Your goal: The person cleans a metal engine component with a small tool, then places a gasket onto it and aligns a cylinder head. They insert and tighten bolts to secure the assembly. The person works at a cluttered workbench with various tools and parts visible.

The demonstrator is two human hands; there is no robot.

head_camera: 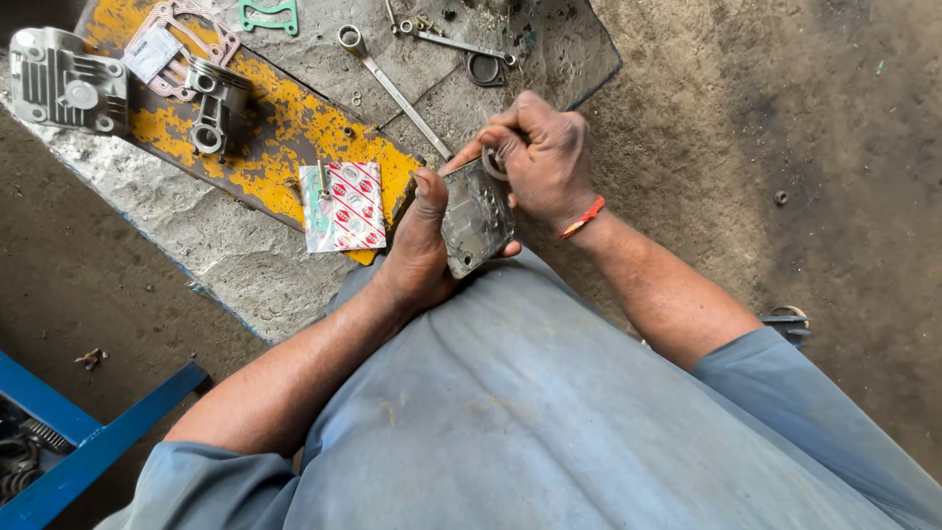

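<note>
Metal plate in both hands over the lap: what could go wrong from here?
The left hand grips the metal plate only by its edge, so it might slip onto the gritty floor. The right hand pinches a small ring over the plate; if dropped, it could be hard to find in the dirt. The spanner lies close by and could be knocked.
</note>
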